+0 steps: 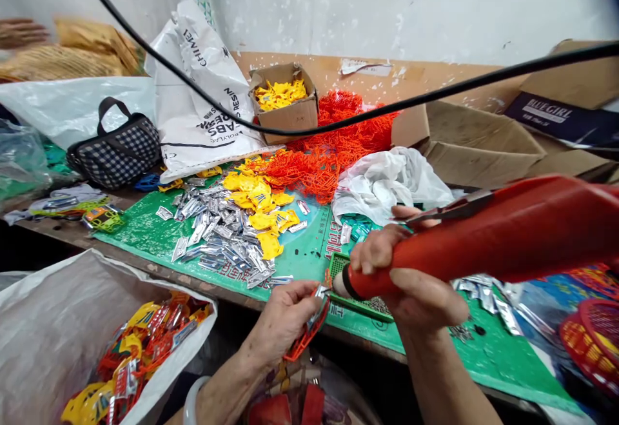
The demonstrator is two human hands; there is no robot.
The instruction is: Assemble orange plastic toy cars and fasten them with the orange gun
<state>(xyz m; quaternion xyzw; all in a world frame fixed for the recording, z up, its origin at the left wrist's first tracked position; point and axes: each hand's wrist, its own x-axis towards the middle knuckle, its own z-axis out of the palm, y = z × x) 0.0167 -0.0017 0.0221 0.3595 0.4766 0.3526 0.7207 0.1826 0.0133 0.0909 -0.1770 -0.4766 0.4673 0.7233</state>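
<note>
My left hand [283,322] pinches a small plastic assembly with an orange-red frame [302,342] and a silvery piece at its top. Wrapped around a red electric screwdriver [464,238] is my right hand [411,276]. The screwdriver lies nearly level, and its pale nose [340,284] meets or nearly meets the top of the assembly; exact contact is hard to make out. Just behind the nose sits a green tray [338,262] holding small metal bits, probably screws. Beyond my left hand, silvery flat pieces [232,244] lie heaped beside yellow plastic parts [261,199].
A white sack [29,322] with red and yellow assemblies stands open at lower left. Orange-red frames [314,160] pile up behind, near a carton [290,115] of yellow parts. A black cable [290,132] hangs across the view. At far left is another person's hand [22,33].
</note>
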